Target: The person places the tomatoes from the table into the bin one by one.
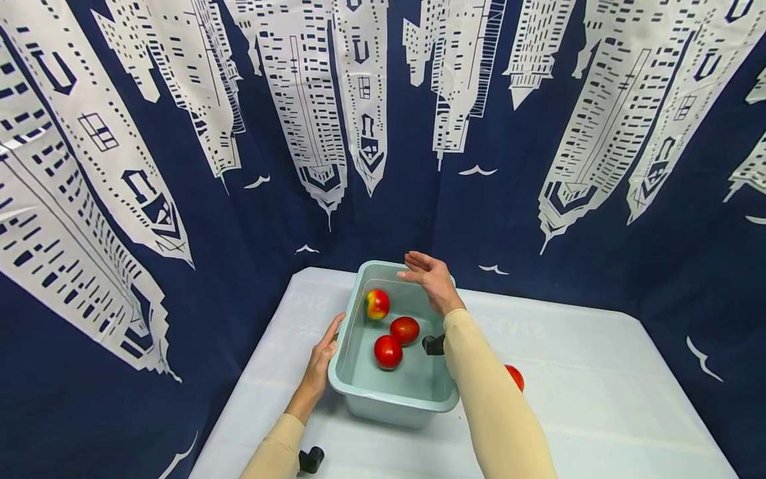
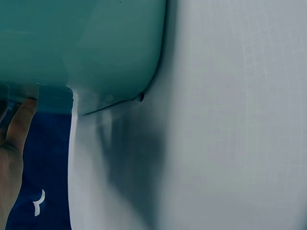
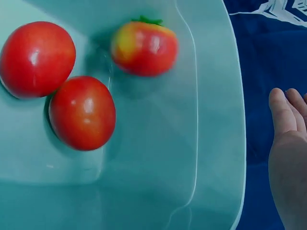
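A pale blue-green plastic tub [image 1: 389,410] stands on the white-covered table. Inside it lie two red tomatoes [image 1: 388,352] [image 3: 82,113], side by side, and a red-and-yellow fruit [image 1: 378,304] with a green leafy top [image 3: 147,20] nearer the far end. My left hand [image 1: 320,366] is at the tub's left side, its fingers extended along the outer wall near the rim. Over the far right part of the tub hovers my right hand [image 1: 432,283], fingers straight and nothing in them. In the right wrist view that hand [image 3: 290,143] appears beyond the rim.
Another red, round fruit [image 1: 515,378] lies on the table right of the tub, partly hidden behind my right sleeve [image 1: 493,399]. A navy cloth with white printed buildings [image 1: 407,219] hangs behind the table [image 1: 586,372].
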Demonstrator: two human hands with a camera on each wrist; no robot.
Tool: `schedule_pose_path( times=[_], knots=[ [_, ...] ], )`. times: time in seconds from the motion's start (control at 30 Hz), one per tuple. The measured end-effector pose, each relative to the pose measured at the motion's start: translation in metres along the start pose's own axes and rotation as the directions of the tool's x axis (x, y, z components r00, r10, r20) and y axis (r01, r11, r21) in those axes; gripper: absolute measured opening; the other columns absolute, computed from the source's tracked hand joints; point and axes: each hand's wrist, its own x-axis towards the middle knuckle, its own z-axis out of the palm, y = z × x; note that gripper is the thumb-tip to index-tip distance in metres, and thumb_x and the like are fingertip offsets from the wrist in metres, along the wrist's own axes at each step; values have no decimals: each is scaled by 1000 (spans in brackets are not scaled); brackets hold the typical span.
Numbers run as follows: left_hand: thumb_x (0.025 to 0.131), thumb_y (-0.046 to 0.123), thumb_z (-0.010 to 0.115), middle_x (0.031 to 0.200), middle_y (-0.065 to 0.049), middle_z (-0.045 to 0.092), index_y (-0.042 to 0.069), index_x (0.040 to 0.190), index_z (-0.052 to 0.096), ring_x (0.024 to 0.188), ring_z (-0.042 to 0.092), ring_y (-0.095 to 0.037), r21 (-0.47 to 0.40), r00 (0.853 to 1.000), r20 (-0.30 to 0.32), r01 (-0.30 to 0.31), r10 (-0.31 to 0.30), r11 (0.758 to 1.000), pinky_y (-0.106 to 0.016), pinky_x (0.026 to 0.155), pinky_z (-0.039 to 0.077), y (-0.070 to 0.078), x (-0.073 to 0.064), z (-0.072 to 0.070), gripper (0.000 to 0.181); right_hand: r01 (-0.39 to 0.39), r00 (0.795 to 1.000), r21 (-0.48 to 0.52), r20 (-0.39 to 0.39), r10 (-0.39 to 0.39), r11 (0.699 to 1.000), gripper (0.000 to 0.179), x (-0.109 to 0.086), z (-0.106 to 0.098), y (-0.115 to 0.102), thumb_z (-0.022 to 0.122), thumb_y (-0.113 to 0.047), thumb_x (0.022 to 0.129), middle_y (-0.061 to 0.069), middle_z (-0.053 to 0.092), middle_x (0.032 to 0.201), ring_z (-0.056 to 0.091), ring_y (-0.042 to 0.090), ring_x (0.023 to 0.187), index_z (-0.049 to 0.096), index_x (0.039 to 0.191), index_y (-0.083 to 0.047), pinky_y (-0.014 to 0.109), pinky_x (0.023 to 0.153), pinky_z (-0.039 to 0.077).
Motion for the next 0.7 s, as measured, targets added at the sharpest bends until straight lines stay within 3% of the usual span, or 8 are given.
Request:
schedule_pose_path(
  times=[0.4, 0.7],
  knots=[
    [92, 21, 28, 153, -19, 37, 12, 153, 30, 130, 45, -26, 7, 1000, -15, 2, -2, 1000, -25, 100, 38, 2, -1, -2, 61, 9, 1000, -12, -24, -9, 1000, 71, -6, -25, -15, 69, -4, 86, 11, 42, 153, 41, 23, 141, 38, 149, -8, 38, 112, 35],
    [92, 20, 28, 155, -18, 36, 12, 153, 30, 130, 44, -25, -8, 1000, -17, 8, -8, 1000, -26, 101, 37, 4, 0, 0, 62, 21, 996, -35, -81, -24, 999, 69, -16, -71, -18, 67, -5, 86, 13, 42, 152, 42, 25, 140, 37, 149, -4, 40, 114, 33]
  ],
)
